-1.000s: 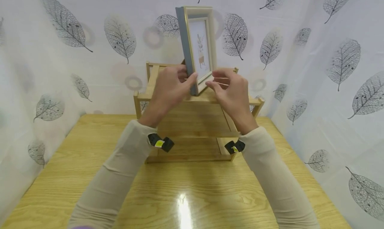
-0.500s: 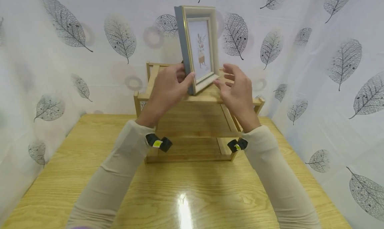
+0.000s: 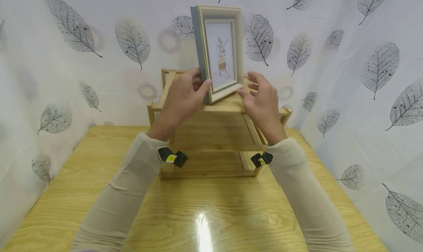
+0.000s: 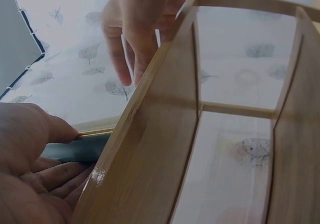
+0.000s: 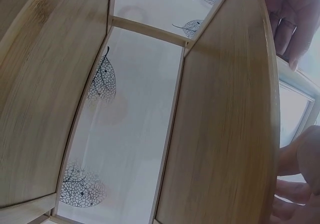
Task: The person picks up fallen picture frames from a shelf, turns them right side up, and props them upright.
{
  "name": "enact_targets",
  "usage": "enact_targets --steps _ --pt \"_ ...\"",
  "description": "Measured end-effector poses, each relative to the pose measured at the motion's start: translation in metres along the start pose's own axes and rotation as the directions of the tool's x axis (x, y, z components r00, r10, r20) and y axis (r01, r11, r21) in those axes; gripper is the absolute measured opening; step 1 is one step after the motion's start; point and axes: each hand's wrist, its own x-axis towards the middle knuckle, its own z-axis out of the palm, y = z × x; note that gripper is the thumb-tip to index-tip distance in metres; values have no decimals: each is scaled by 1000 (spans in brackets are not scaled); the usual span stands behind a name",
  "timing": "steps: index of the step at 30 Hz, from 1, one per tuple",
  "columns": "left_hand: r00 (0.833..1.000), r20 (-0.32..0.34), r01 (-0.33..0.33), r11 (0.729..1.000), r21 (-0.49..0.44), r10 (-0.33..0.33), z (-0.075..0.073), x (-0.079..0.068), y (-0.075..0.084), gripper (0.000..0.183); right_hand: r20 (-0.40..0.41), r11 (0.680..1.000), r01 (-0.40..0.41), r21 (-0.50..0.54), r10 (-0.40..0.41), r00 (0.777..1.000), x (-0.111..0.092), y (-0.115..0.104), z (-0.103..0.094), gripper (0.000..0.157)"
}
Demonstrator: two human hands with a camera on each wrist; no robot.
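Note:
A cream picture frame with a gold-lined front edge and blue-grey side stands upright over the top tier of a wooden shelf rack. It is turned at an angle and shows a potted-plant print. My left hand grips its lower left side, thumb at the front edge; in the left wrist view that thumb and the fingers are around the blue-grey side. By the lower right corner is my right hand, fingers loosely bent, thumb tip right at the corner. The right wrist view has the frame partly hidden behind the top board.
The rack has lower tiers beneath the top one, and short posts rise at its corners. It stands on a wood-grain table. White cloth printed with grey leaves hangs behind and on both sides.
The picture frame has turned so its front faces me more, its right edge swinging rightward. My right hand has shifted right and its fingers have loosened from the lower edge; the left hand moved slightly left.

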Motion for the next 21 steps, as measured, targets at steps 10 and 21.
enact_targets --steps 10,21 --pt "1000 21 -8 1000 15 7 -4 0 -2 30 17 999 -15 -43 16 1000 1 0 1 50" --pt "999 45 -5 998 57 3 -8 -1 -3 25 68 996 -60 -66 64 996 5 0 3 50"
